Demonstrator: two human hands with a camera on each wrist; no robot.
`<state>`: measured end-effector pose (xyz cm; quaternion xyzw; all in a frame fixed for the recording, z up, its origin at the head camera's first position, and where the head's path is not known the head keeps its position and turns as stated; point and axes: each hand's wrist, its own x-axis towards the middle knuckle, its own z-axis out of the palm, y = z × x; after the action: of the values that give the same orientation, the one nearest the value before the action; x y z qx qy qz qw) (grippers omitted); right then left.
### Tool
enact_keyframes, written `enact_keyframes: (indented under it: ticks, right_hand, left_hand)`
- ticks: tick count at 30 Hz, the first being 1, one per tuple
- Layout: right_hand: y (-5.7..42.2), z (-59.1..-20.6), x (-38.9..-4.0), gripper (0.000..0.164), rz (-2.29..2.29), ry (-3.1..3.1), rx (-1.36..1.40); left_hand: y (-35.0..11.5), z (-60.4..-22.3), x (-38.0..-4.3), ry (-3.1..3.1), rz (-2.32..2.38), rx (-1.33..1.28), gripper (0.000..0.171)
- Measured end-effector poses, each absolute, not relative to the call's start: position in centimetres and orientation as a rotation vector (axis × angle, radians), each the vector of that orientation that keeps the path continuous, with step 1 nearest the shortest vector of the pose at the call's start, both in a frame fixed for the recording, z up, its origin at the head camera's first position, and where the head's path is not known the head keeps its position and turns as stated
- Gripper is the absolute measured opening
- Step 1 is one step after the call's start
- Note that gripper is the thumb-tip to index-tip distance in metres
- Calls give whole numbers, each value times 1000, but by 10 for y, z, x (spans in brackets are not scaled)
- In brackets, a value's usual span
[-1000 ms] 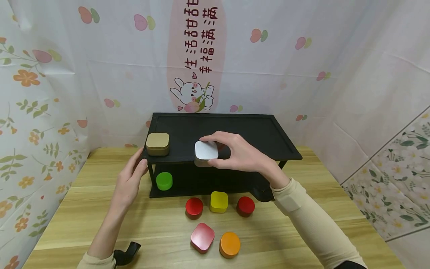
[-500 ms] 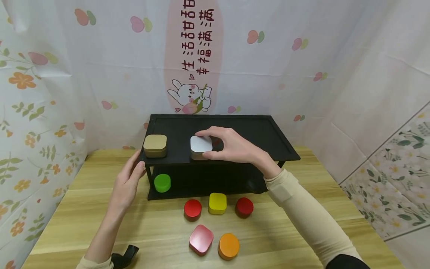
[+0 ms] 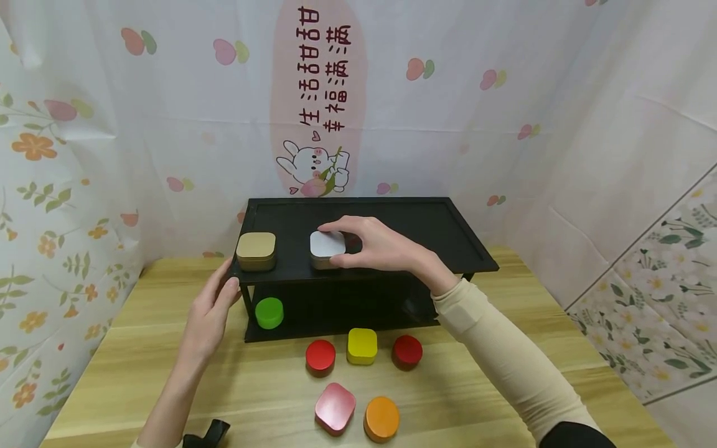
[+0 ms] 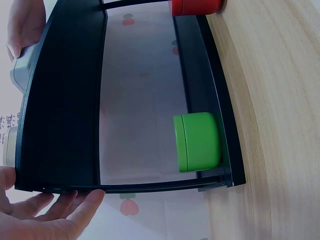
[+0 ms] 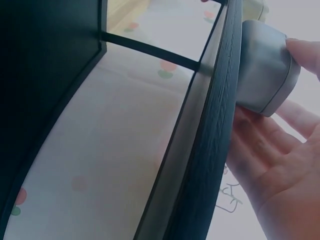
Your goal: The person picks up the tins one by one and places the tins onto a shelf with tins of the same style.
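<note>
My right hand (image 3: 372, 242) pinches a silver tin with a white lid (image 3: 327, 244) between thumb and fingers. That tin rests at the front of the top board of a black two-tier shelf (image 3: 392, 218); the right wrist view shows its grey side (image 5: 265, 65). A beige-gold tin (image 3: 256, 251) sits to its left, on the same board. My left hand (image 3: 208, 314) holds the shelf's left front corner, thumb at the front and fingers along the end. In the left wrist view those fingers (image 4: 87, 210) lie on the end edge. On the lower board is a green round tin (image 3: 269, 313).
Before the shelf, on the wooden table (image 3: 269, 398), are two red round tins (image 3: 320, 357), a yellow square tin (image 3: 361, 346), a pink square tin (image 3: 335, 407) and an orange round tin (image 3: 381, 418). A patterned curtain (image 3: 196, 124) hangs close behind.
My right hand has moved the silver tin left and back, from over the shelf's front edge onto its top board. The left hand has stayed at the corner. The head view has shifted slightly.
</note>
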<state>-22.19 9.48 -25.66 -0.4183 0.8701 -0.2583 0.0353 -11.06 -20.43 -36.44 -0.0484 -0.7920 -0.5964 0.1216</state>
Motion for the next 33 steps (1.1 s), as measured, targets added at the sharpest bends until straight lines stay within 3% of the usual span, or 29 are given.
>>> enact_keyframes:
  ticks: [33]
  right_hand:
    - [90,-259,-225,60,-661,2663,-1260]
  left_hand:
    - [-204,-365,-110,-2306,-1737,-140,56]
